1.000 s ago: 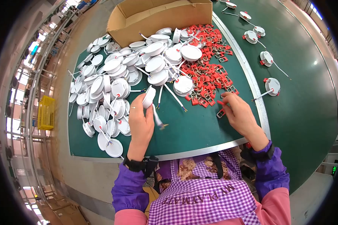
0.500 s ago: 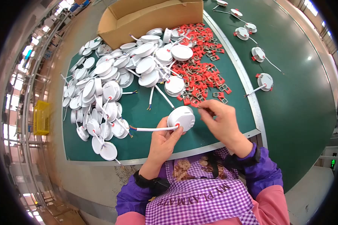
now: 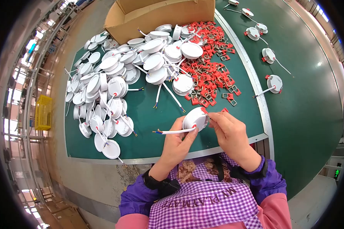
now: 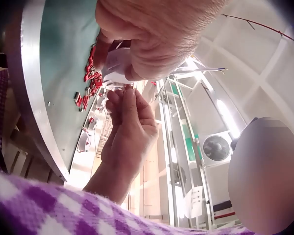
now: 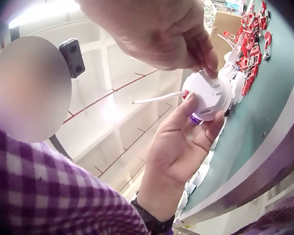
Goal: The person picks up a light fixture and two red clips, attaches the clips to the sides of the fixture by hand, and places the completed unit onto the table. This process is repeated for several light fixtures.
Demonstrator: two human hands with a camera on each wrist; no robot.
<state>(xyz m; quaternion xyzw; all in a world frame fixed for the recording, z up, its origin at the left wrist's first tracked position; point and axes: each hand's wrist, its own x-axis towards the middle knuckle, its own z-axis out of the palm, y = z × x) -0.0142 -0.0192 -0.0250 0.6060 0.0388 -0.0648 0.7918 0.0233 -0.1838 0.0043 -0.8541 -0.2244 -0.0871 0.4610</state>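
Note:
My left hand (image 3: 175, 144) grips a white round downlight (image 3: 195, 119) by its rim, thumb on the back beside the red cable entry. Its white cord (image 3: 175, 132) points left and ends in bare coloured wires. Against the downlight's right edge, my right hand (image 3: 234, 134) pinches a small red spring clip (image 3: 203, 110), mostly hidden by the fingertips. Another bit of red (image 3: 224, 110) shows behind that hand's knuckles. The right wrist view has the downlight (image 5: 206, 98) back side up, with the right fingertips at a slot in its side.
A big pile of white downlights (image 3: 116, 86) covers the table's left and middle. Red clips (image 3: 214, 76) lie heaped to its right, near a metal edge strip (image 3: 252, 82). Behind stands a cardboard box (image 3: 160, 19). Several downlights with red clips (image 3: 274, 84) line the right-hand table.
The left hand has brought the downlight rightward and turned its back into view. The right hand has come from the clip heap to the downlight's edge with a red clip.

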